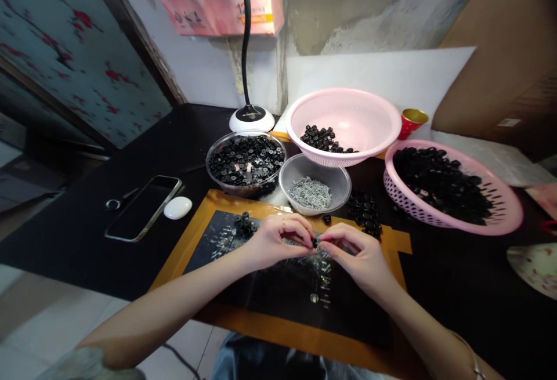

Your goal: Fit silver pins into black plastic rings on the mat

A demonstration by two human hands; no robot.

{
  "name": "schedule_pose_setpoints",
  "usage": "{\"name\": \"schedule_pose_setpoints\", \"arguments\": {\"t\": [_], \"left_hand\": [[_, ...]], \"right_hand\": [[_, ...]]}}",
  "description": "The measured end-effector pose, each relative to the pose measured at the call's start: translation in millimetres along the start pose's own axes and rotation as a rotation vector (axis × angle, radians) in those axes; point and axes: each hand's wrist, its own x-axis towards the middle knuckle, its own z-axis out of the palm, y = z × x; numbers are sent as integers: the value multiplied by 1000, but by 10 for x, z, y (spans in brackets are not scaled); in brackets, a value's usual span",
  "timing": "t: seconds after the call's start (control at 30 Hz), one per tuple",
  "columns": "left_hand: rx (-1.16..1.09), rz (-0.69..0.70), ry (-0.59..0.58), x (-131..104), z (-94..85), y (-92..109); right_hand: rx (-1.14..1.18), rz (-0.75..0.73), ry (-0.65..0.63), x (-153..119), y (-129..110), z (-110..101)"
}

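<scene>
My left hand (pixel 278 241) is closed, its thumb and fingertips pinching a small black part (pixel 314 242) over the black work mat (pixel 278 301). From the other side my right hand (pixel 354 252) meets it, thumb and forefinger pressed together close to the part; whatever they hold is too small to make out. Just behind the hands stands a clear bowl of silver screws (pixel 310 193). A small pile of black parts (pixel 246 224) lies on the mat left of my left hand, and loose screws (pixel 325 278) lie below my fingers.
A clear bowl of black discs (pixel 246 159) stands behind left. Two pink baskets (pixel 365 119) (pixel 505 212) hold black parts. Black knobs (pixel 364 212) lie behind my right hand. At left are a phone (pixel 143 209) and a white oval object (pixel 177 207); a lamp base (pixel 251 119) stands behind.
</scene>
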Motion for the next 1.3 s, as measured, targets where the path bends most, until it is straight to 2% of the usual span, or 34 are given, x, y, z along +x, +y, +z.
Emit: {"name": "schedule_pose_setpoints", "arguments": {"t": [0.1, 0.2, 0.27, 0.33, 0.47, 0.6, 0.67, 0.77, 0.87, 0.97, 1.13, 1.3], "left_hand": [[-153, -110, 14, -17, 16, -31], [-249, -176, 32, -18, 25, -53], [-251, -190, 45, -12, 26, -55], [-235, -198, 58, -4, 25, -48], [-221, -206, 60, -1, 18, -30], [-228, -206, 62, -5, 12, -24], [-232, -206, 66, -6, 12, -27], [-232, -214, 71, -5, 14, -34], [-224, -236, 72, -6, 14, -33], [-223, -249, 54, -10, 7, -22], [-204, -241, 52, -17, 0, -18], [-159, -216, 51, -24, 2, -31]], "right_hand": [[-224, -48, -29, 44, -120, -264], [-638, -93, -61, 69, -134, -552], [-895, -82, -69, 75, -73, -662], [-1052, -39, -112, 77, -1, -679], [-1171, 91, -216, 89, 25, -557], [-1197, 117, -184, 104, -41, -488], [-1098, 54, -129, 104, -63, -476], [-789, -58, -65, 95, -93, -425], [-488, -77, -66, 78, -112, -331], [-265, -19, -98, 62, -94, -247], [110, 200, -89, 68, -19, -183], [428, 296, -77, 93, -16, -141]]}}
